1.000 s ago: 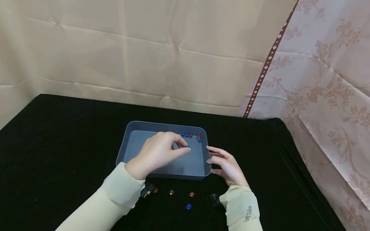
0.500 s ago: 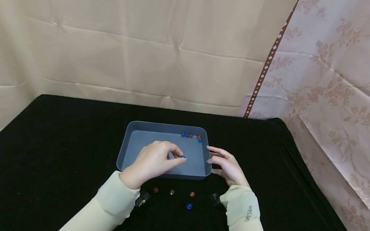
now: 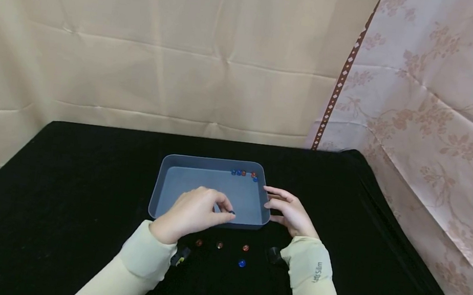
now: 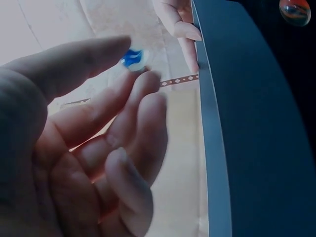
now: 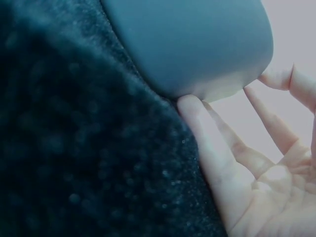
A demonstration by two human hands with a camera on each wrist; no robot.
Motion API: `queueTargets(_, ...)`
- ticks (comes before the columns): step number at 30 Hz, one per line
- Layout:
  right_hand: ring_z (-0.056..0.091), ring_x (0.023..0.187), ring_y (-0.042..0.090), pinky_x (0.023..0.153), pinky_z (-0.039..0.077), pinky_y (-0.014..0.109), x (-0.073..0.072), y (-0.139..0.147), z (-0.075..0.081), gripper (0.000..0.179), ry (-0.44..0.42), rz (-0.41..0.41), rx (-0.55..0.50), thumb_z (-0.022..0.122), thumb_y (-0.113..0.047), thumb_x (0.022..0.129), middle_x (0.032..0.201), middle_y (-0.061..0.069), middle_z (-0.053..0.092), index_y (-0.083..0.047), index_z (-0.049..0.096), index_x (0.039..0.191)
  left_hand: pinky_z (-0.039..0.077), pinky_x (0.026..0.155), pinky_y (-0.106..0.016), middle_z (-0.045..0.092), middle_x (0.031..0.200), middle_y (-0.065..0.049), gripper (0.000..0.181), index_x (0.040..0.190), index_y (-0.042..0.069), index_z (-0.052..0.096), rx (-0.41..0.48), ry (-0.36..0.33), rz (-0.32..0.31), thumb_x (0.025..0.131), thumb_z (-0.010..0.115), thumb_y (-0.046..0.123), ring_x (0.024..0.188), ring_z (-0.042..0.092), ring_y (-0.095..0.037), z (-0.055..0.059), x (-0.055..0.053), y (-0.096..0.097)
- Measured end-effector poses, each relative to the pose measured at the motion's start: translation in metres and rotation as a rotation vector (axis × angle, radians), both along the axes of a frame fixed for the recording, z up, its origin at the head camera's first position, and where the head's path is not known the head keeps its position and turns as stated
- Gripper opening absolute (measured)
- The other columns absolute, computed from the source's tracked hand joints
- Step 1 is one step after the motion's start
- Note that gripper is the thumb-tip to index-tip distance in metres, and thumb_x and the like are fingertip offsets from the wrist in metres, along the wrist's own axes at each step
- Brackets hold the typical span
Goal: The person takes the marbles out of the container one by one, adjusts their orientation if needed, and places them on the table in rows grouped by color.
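A blue-and-clear glass marble point(image 4: 134, 59) is pinched between the thumb and fingertips of my left hand point(image 3: 193, 211). This hand is above the near part of the blue-grey tray point(image 3: 189, 188), and the left wrist view has the marble higher than the rim. My right hand point(image 3: 292, 214) touches the tray's right outer wall, its fingers spread; in the right wrist view the thumb point(image 5: 197, 116) rests at the lower corner. Inside the tray, along its far right side, lie several blue and orange marbles point(image 3: 239, 173).
On the black cloth point(image 3: 90, 218) before the tray lie three orange-tinted marbles point(image 3: 245, 248) in a loose row, with a blue marble point(image 3: 242, 263) nearer me. A beige curtain point(image 3: 163, 60) hangs behind the table, a floral one point(image 3: 441, 104) at right.
My left hand has drawn back from the tray's middle toward its near wall, still pinching the marble. The right hand and the tray have stayed in place.
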State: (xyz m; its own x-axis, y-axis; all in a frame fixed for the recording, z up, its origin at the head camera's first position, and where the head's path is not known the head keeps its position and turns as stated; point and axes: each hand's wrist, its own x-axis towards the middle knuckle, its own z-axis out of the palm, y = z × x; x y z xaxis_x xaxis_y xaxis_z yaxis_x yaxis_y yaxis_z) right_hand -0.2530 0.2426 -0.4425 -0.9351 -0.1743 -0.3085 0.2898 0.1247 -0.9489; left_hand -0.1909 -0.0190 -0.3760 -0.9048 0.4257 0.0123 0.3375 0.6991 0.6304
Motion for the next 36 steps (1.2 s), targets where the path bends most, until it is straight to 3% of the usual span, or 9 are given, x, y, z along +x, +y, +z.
queueTargets(9,0.064,0.105,0.021,0.089,0.056,0.042,0.002,-0.001,0.004,0.053,0.029,0.02,0.015,0.061,-0.011,0.091,0.14,0.02,0.054,-0.011,0.051,0.143,0.047,0.067,-0.03,0.071,0.083,0.013,0.008,0.09,0.024,0.075,-0.12,-0.055,-0.085,0.087,0.075,0.031,0.074,0.059,-0.006,0.0,0.003,0.001)
queueTargets(15,0.066,0.101,0.019,0.087,0.056,0.041,0.002,-0.001,0.004,0.051,0.033,0.025,0.025,0.061,-0.013,0.093,0.137,0.02,0.057,-0.01,0.051,0.143,0.047,0.063,-0.029,0.066,0.073,0.015,0.007,0.086,0.024,0.073,-0.159,-0.081,-0.121,0.086,0.076,0.03,0.062,0.057,-0.005,-0.001,0.005,0.001)
queueTargets(21,0.066,0.1,0.018,0.086,0.057,0.041,0.001,0.0,0.003,0.05,0.035,0.023,0.027,0.062,-0.014,0.093,0.133,0.019,0.06,-0.009,0.052,0.142,0.047,0.06,-0.029,0.065,0.068,0.013,0.007,0.085,0.02,0.073,-0.144,-0.133,-0.149,0.084,0.079,0.024,0.053,0.058,-0.009,-0.003,0.006,0.001)
queueTargets(30,0.066,0.099,0.018,0.087,0.056,0.04,0.0,0.001,0.002,0.05,0.017,0.025,0.013,0.061,-0.016,0.095,0.13,0.017,0.061,-0.009,0.05,0.143,0.045,0.062,-0.028,0.062,0.067,0.015,0.013,0.076,0.025,0.07,-0.255,-0.118,-0.185,0.08,0.082,0.025,0.062,0.056,-0.004,-0.002,0.011,0.004)
queueTargets(36,0.066,0.098,0.018,0.087,0.056,0.04,0.001,0.001,0.003,0.049,0.015,0.024,0.008,0.061,-0.016,0.096,0.131,0.018,0.061,-0.009,0.05,0.143,0.046,0.064,-0.026,0.062,0.068,0.015,0.012,0.077,0.025,0.07,-0.284,-0.176,-0.214,0.079,0.082,0.025,0.062,0.057,-0.004,-0.001,0.014,0.007)
